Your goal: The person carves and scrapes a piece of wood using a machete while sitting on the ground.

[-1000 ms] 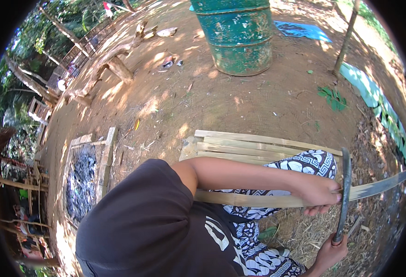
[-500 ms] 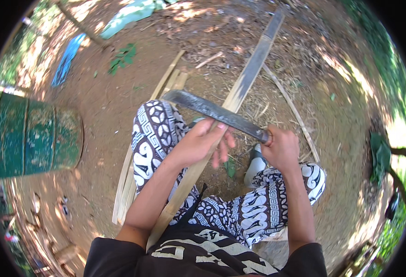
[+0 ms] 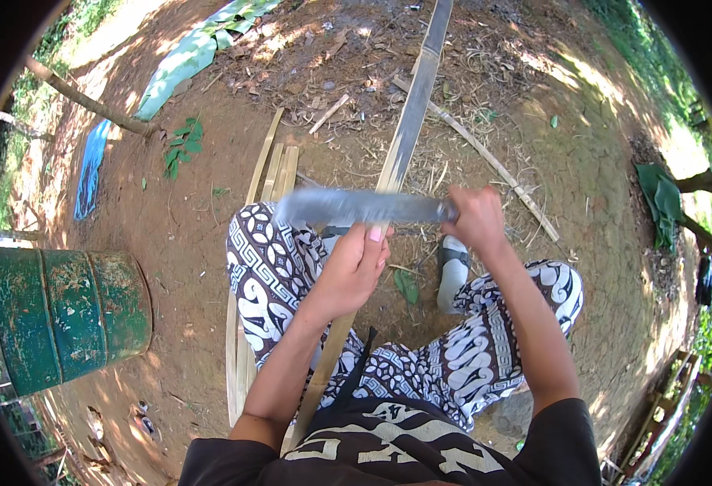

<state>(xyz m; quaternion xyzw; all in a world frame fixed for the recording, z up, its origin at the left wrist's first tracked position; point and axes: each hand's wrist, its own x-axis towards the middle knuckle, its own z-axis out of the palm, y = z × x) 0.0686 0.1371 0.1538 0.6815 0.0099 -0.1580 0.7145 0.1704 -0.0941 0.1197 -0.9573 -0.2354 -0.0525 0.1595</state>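
Observation:
A long bamboo strip runs from beside my body out between my legs to the far edge of the view. Its far part is dark; the nearer part is pale, bare wood. My left hand is closed round the strip, with the thumb on top. In my right hand is the handle of a machete. Its blade, blurred by motion, lies crosswise over the strip just beyond my left fingers, its tip pointing left. Whether the edge touches the wood cannot be told.
Several pale bamboo strips lie beside and under my left leg. A thin stick rests on the dirt ahead to the right, among shavings. At left lies a rusty green drum; blue plastic and a branch are beyond it.
The blade has swung from slanting down rightward to nearly level, and both hands have shifted left. The left fingers, spread before, are now closed round the strip. My view has tilted and shifted.

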